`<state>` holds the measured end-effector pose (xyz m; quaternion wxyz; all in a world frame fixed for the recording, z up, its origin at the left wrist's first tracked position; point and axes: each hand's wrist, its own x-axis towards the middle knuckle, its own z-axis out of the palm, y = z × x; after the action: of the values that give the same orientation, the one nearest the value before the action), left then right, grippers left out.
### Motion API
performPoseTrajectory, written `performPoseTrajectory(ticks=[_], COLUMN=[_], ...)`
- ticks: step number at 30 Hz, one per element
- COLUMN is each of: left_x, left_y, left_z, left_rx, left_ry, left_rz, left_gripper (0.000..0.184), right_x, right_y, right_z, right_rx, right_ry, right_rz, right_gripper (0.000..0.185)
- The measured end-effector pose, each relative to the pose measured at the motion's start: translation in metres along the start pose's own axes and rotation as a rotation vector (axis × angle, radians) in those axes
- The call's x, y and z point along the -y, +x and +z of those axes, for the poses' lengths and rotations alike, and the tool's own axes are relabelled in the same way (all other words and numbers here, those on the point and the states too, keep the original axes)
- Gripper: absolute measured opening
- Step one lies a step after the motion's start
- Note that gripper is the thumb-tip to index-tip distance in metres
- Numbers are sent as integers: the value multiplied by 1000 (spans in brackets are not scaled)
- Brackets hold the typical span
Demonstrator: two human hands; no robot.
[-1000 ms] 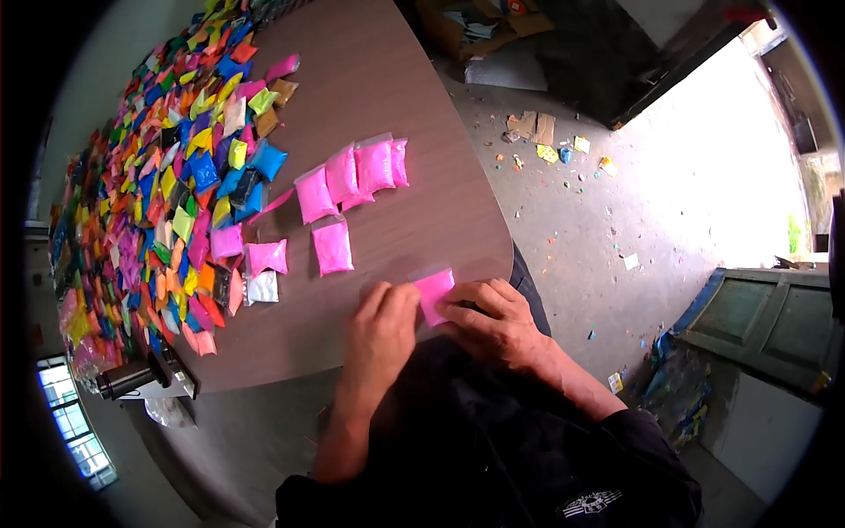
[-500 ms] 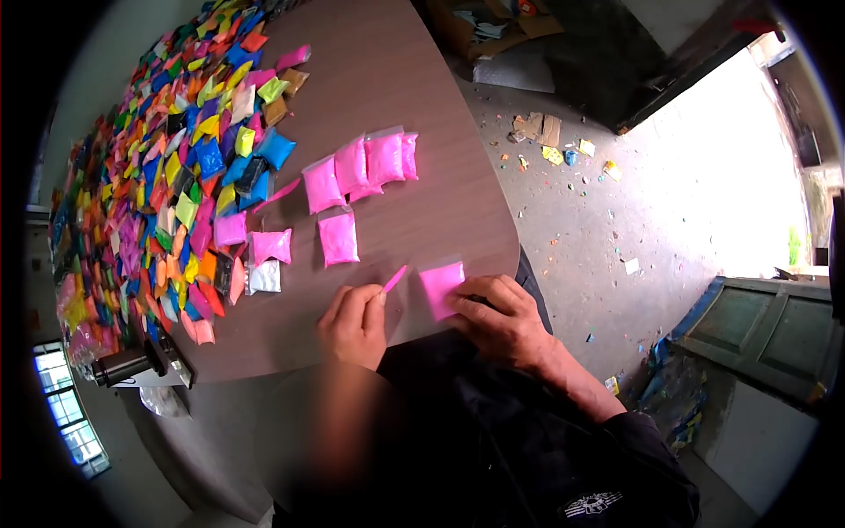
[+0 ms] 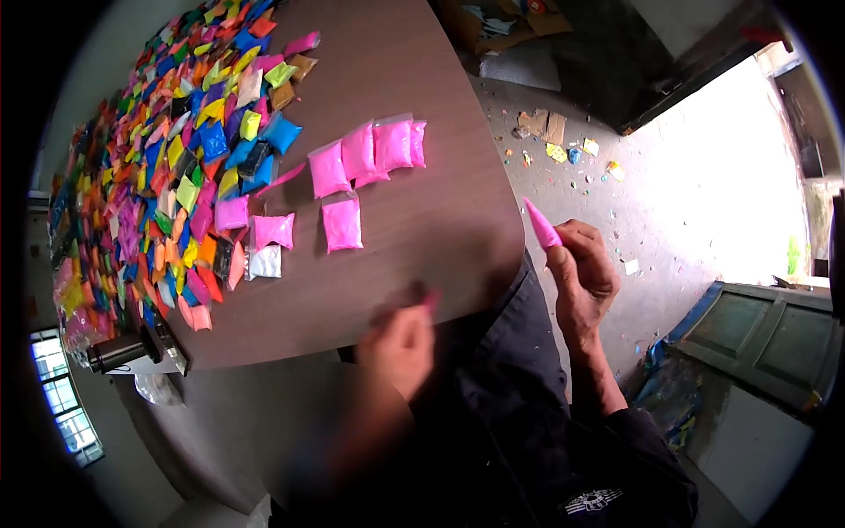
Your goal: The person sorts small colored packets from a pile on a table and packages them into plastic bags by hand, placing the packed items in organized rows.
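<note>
My right hand [image 3: 584, 268] is raised beyond the table's right edge, thumb and fingers pinching a pink packet [image 3: 542, 225] seen almost edge-on. Over the table's near edge, my left hand [image 3: 400, 348] is blurred by motion. Its fingers look closed around a small pink piece [image 3: 430, 301], whose shape is smeared. Farther up the table, several clear bags of pink material [image 3: 328, 169] overlap in a row. One more pink bag [image 3: 342, 223] lies just below that row.
A large heap of multicoloured packets [image 3: 189, 189] covers the left of the brown table [image 3: 414, 53]. A black cylindrical object [image 3: 123, 354] is at its lower left corner. Scraps and cardboard [image 3: 543, 126] litter the floor on the right.
My right hand has lifted the pink packet off the table and moved right, past the edge. My left hand has shifted right and nearer my body, with the pink piece.
</note>
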<state>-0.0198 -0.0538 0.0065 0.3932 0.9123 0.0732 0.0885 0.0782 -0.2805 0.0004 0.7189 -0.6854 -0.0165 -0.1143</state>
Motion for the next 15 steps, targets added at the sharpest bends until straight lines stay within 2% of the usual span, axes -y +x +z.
performPoseTrajectory(ticks=[1,2,3,4,6,8,10,12,14,15], left_x=[-13,-30,-38,-54,-69,-63,-37,-19,4,9], left_y=[4,7,6,9,16,18,18,22,24,25], left_z=[20,38,56,61,50,36,22,-6,-21,-24], left_rx=[39,120,189,212,262,219,100,8,-112,-103], left_ry=[-23,-87,-77,-244,-292,-337,-294,-190,-114,-92], left_rz=[138,187,364,292,293,140,97,-35,-81,-113], left_gripper=[6,7,8,8,9,10,6,8,9,9], right_x=[-2,-1,1,4,14,19,9,3,0,0], right_y=[1,2,3,3,2,2,2,2,-1,0], right_z=[-3,-4,-5,-8,-17,-21,-22,-22,-16,-14], right_rx=[-1,-25,-39,-56,-56,-102,-114,-124,-112,-81], right_ry=[8,-5,-2,-1,-133,-64,20,101,244,223], right_rz=[-4,-11,-4,3,-12,17,37,59,189,180], right_gripper=[16,17,16,16,16,16,18,20,25,27])
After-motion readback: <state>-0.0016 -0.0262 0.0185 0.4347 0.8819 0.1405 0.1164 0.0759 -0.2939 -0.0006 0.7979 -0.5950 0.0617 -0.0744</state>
